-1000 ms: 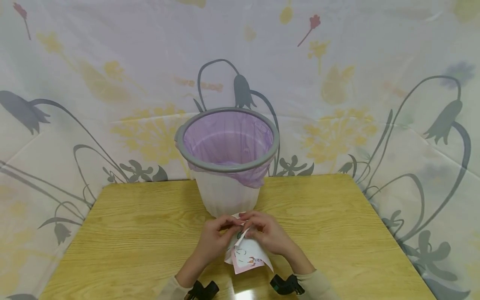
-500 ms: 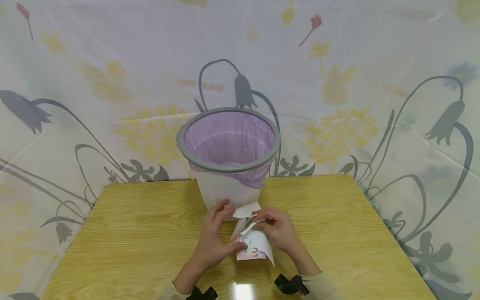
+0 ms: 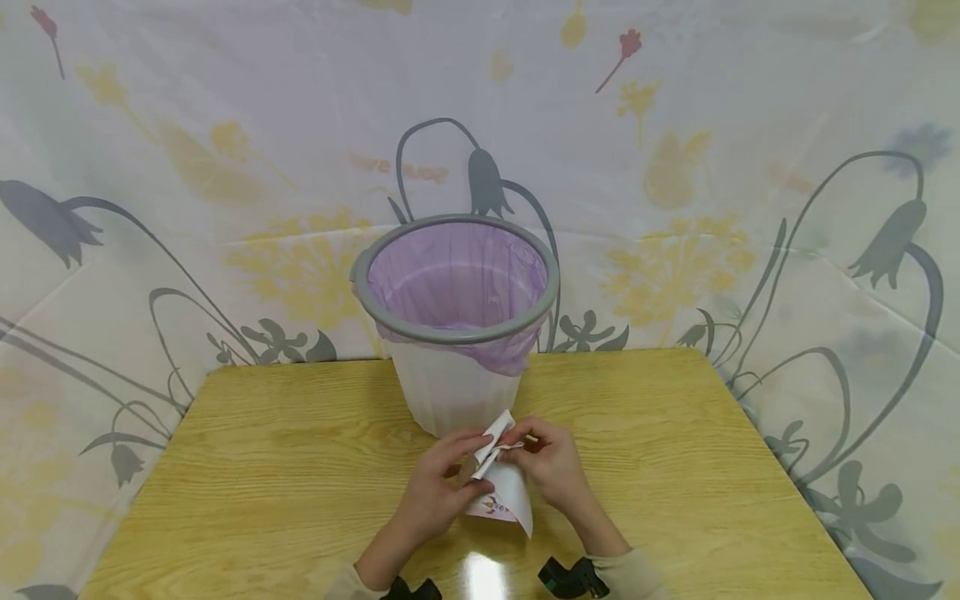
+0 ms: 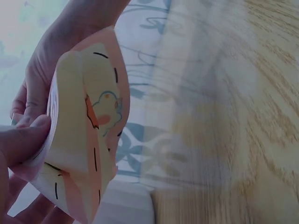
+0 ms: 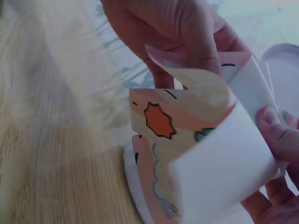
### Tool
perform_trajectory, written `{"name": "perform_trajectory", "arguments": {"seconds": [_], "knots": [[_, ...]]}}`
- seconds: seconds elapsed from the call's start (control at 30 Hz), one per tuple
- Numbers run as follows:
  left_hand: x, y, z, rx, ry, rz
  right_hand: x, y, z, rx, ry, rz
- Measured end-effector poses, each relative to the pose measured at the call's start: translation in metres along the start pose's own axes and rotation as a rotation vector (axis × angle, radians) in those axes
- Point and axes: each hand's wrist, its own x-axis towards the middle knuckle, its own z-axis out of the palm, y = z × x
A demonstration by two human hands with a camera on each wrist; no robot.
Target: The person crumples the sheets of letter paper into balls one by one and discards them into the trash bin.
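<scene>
A sheet of paper (image 3: 512, 490), printed with pink borders and small cartoon pictures, is bent and partly folded between the two hands just above the table. The left hand (image 3: 437, 487) pinches its left side, thumb below and fingers above. On the other side, the right hand (image 3: 553, 467) pinches the upper edge with fingertips and thumb. In the left wrist view the paper (image 4: 100, 112) curves over, its printed side showing. From the right wrist, several layers of the paper (image 5: 224, 158) overlap, with a plain white back and an orange star-like shape.
Right behind the hands stands a white bin (image 3: 450, 387) with a grey rim and a purple bag liner (image 3: 457, 283). It rests on a wood-grain table (image 3: 285, 467). A flower-patterned cloth (image 3: 300, 125) hangs behind. Black wrist mounts (image 3: 573, 577) sit near the sleeves.
The left hand let its fingers spread off the paper, then closed on its left side again. The paper's upper part has been folded up between the hands, and less print shows.
</scene>
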Motion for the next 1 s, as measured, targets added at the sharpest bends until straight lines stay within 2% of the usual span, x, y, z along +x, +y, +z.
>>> {"name": "perform_trajectory", "arguments": {"seconds": [0.23,0.33,0.4,0.5,0.6,0.7,0.83,0.9,1.0], "knots": [[0.003,0.002,0.004,-0.098,0.032,0.016,0.0,-0.003,0.007,-0.034,0.117,0.056],[0.005,0.003,0.002,-0.089,0.035,0.055,0.001,-0.007,0.008,-0.058,0.137,0.058],[0.006,0.003,0.001,-0.078,0.033,0.071,0.001,-0.007,0.007,-0.034,0.12,0.058],[0.006,0.0,0.0,-0.056,0.027,0.085,0.001,-0.005,0.003,0.031,0.047,0.066],[0.006,0.001,-0.001,-0.039,0.018,0.07,0.001,-0.001,-0.002,0.077,-0.038,0.117],[0.008,0.009,-0.003,0.01,0.019,0.093,0.001,-0.002,-0.004,0.049,-0.087,0.179],[0.013,0.03,-0.008,0.046,0.02,0.122,0.002,-0.003,-0.005,-0.001,-0.103,0.196],[0.015,0.035,-0.01,0.04,0.019,0.14,0.002,-0.002,-0.005,-0.015,-0.1,0.195],[0.015,0.03,-0.01,0.033,0.02,0.147,0.002,-0.002,-0.005,-0.018,-0.086,0.207]]}}
